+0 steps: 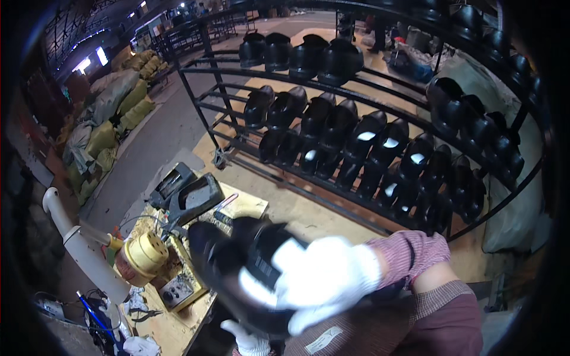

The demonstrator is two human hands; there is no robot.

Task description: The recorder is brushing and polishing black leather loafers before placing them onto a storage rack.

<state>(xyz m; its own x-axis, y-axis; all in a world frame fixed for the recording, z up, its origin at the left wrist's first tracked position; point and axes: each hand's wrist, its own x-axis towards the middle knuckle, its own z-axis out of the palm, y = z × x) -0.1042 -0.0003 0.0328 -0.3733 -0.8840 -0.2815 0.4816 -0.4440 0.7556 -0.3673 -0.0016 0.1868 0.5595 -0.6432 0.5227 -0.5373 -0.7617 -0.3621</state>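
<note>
Factory floor, dim at the edges, with a black metal rack [332, 89] curving across the upper half — its bars carry rows of black shoes [356, 142], toes down, some showing pale insoles. To the left, stuffed yellow-green sacks [113, 127] are piled against a wall. A wooden workbench [172, 323] stands at lower left, cluttered with a yellow ribbed cylinder [145, 255], a dark angled machine head [187, 196] and small tools.

Close to the camera, the right hand [329, 279], in a white glove, is closed over the side of a black shoe [237, 267] and grips it; a striped pink cuff shows at the wrist. That shoe sits above the bench's right edge, blurred, its pale inner lining visible beneath the fingers. The left hand [249, 339], also white-gloved, is directly below the shoe at the frame's bottom — whether it is spread or curled, or touches the shoe, cannot be told.
</note>
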